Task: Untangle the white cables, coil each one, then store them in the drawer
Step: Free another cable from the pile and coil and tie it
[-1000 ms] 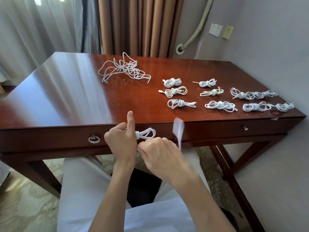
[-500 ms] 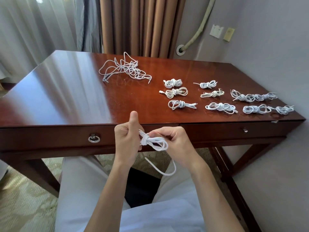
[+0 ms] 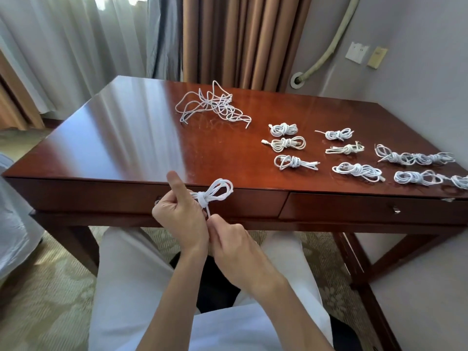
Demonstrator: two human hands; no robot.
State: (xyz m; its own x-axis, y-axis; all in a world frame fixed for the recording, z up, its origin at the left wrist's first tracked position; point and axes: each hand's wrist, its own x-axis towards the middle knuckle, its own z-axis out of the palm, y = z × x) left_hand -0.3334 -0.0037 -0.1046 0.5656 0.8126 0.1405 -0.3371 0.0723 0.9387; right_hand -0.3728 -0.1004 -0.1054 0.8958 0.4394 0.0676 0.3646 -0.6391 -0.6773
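Note:
My left hand (image 3: 181, 216) grips a coiled white cable (image 3: 217, 191) in front of the desk's edge, thumb up; the coil's loops stick out to the right. Just below the wrapped middle, my right hand (image 3: 231, 239) pinches the cable's loose end. A tangle of white cables (image 3: 212, 106) lies at the back of the desk top. Several coiled cables (image 3: 288, 144) lie in rows on the right half. Both drawers, the left drawer (image 3: 240, 203) and the right drawer (image 3: 367, 210), are closed.
The dark wooden desk (image 3: 114, 148) stands against a grey wall on the right, with curtains behind. My lap in white trousers sits below the desk front. A patterned carpet covers the floor.
The right hand has pulled the hanging tail in under the coil, so the loose loop below is gone. The view has shifted, with the hands slightly left.

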